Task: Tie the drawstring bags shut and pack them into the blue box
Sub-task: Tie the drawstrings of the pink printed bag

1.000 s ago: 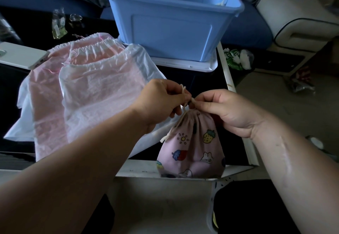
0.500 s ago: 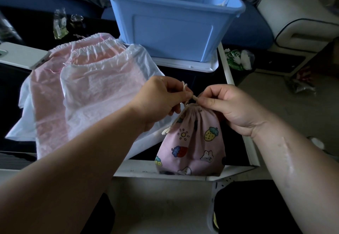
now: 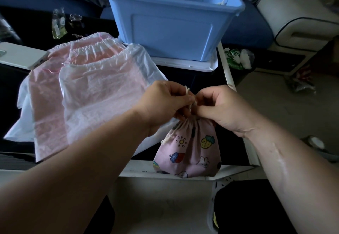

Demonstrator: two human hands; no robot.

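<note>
A small pink cloth drawstring bag (image 3: 189,149) printed with strawberries and bunnies stands at the table's front edge, its neck gathered tight. My left hand (image 3: 163,103) and my right hand (image 3: 222,109) meet just above the neck, each pinching the cream drawstring (image 3: 187,90). One cord end sticks up between the hands and another hangs at the bag's left side. The blue box (image 3: 170,22) stands behind on a white lid, open at the top. Several pale pink plastic drawstring bags (image 3: 88,90) lie flat to the left.
A white slab-like object (image 3: 22,57) lies at the far left. Small packets (image 3: 58,23) sit on the dark table behind the plastic bags. A green and white wrapper (image 3: 237,58) lies right of the box. A white seat (image 3: 300,32) stands at the right.
Both hands shifted slightly up and right while working the cord above the neck. The bag stayed standing at the table's front edge.
</note>
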